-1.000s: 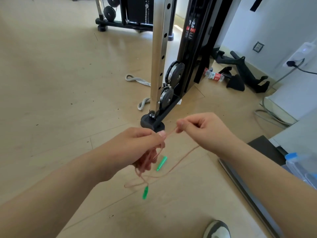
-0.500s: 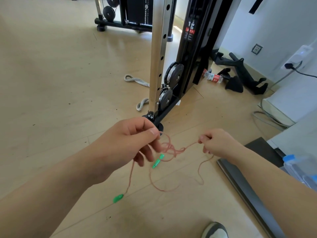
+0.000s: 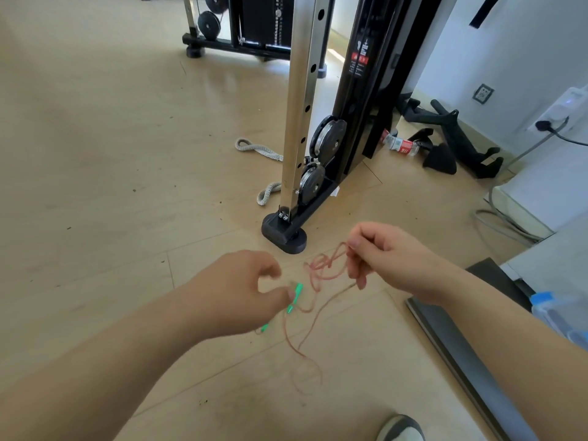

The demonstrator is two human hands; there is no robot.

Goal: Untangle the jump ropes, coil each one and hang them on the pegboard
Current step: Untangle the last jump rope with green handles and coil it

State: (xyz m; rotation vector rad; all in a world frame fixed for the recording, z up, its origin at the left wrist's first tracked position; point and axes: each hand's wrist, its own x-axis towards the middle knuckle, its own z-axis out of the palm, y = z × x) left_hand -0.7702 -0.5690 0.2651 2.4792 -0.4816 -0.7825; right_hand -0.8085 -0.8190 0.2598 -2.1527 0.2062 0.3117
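Right hand [image 3: 394, 262] pinches the tangled rope [image 3: 324, 262]; left hand [image 3: 235, 294] at a green end [image 3: 298, 289], grip unclear. Feed that end through, keeping loops slack.

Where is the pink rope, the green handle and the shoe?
pink rope [image 3: 322, 261]: head view, on its tangled loops.
green handle [image 3: 297, 289]: head view, on its upper end.
shoe [image 3: 401, 429]: head view, on its grey toe.

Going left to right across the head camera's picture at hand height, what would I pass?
Left hand → green handle → tangled pink rope → right hand → dark floor panel → blue-lidded clear container.
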